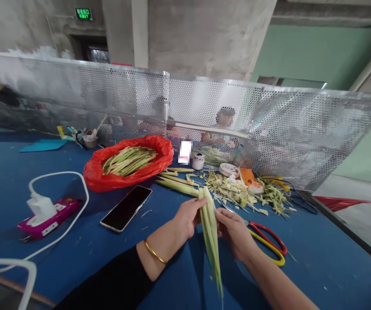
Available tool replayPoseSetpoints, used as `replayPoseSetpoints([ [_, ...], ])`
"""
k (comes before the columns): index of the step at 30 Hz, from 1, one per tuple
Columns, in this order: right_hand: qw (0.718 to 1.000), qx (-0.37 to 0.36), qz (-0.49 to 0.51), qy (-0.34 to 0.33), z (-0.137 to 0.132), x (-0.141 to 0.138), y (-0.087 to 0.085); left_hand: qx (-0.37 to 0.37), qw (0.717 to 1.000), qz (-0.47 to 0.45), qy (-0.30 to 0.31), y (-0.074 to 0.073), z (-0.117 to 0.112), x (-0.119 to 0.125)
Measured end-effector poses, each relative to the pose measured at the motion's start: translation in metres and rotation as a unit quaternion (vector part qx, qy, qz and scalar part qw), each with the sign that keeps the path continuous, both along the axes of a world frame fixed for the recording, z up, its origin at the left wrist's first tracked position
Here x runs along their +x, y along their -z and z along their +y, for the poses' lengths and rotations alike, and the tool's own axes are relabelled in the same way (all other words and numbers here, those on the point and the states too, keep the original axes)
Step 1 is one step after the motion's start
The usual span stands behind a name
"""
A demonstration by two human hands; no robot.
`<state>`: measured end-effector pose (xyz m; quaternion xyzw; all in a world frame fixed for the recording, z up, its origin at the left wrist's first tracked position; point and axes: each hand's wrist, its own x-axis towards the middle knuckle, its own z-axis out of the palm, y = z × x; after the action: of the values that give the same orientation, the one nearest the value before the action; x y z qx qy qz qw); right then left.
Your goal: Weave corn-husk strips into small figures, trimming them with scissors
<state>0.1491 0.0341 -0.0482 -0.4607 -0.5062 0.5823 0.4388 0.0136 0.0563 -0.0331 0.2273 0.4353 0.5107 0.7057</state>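
Between my hands hangs a bundle of pale green corn husk strips (210, 232), its wide end up and its thin tips pointing down toward me. My left hand (188, 215) is closed on the upper left side of the bundle, thumb near the top. From the right, my right hand (232, 226) pinches the bundle's edge; its fingertips are partly hidden behind the leaves. Scissors with red and yellow handles (269, 243) lie just right of my right hand, blades partly covered by it. Several loose strips (180, 186) lie beyond my hands.
A red plastic bag (95, 174) holds many strips (130, 160). Nearby are a phone (127, 209), a purple power strip (49, 219) with a white cable, a white jar (198, 161), a tape roll (229, 169) and husk scraps (233, 189). A perforated metal screen (204, 97) stands behind; people sit beyond it.
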Motion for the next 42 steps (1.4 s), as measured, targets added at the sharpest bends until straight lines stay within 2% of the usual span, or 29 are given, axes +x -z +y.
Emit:
replayPoseSetpoints([
  [4,1.000,0.002,0.006,0.017,0.003,0.002,0.002,-0.004,1.000,0.006,0.014,0.002,0.000,0.002],
  [9,0.994,0.065,-0.033,0.075,0.005,0.004,0.003,0.050,0.998,0.040,0.029,0.000,-0.009,0.007],
  [14,0.992,0.087,-0.035,0.088,0.005,0.008,-0.001,0.109,0.976,0.120,0.146,0.002,-0.016,0.010],
  [16,0.991,0.085,-0.030,0.098,0.007,0.009,-0.004,0.108,0.974,0.124,0.157,0.004,-0.014,0.009],
  [22,0.986,0.087,-0.018,0.143,0.012,0.017,-0.010,0.089,0.978,0.150,0.113,0.002,-0.007,0.010],
  [27,0.976,0.089,-0.009,0.200,0.018,0.028,-0.011,0.091,0.965,0.239,0.052,-0.001,0.003,0.000],
  [32,0.967,0.064,0.017,0.246,0.027,0.040,-0.013,0.155,0.910,0.375,-0.084,-0.008,0.030,-0.040],
  [35,0.971,0.043,0.034,0.232,0.026,0.039,-0.015,0.195,0.874,0.424,-0.136,-0.012,0.041,-0.060],
  [39,0.984,0.032,0.050,0.169,0.016,0.026,-0.019,0.259,0.845,0.438,-0.163,-0.017,0.034,-0.054],
  [40,0.986,0.032,0.051,0.153,0.013,0.022,-0.019,0.272,0.846,0.430,-0.158,-0.017,0.030,-0.047],
  [41,0.989,0.036,0.050,0.136,0.010,0.019,-0.019,0.263,0.875,0.385,-0.129,-0.018,0.024,-0.040],
  [42,0.991,0.042,0.047,0.119,0.008,0.016,-0.019,0.230,0.914,0.325,-0.075,-0.018,0.019,-0.032],
])
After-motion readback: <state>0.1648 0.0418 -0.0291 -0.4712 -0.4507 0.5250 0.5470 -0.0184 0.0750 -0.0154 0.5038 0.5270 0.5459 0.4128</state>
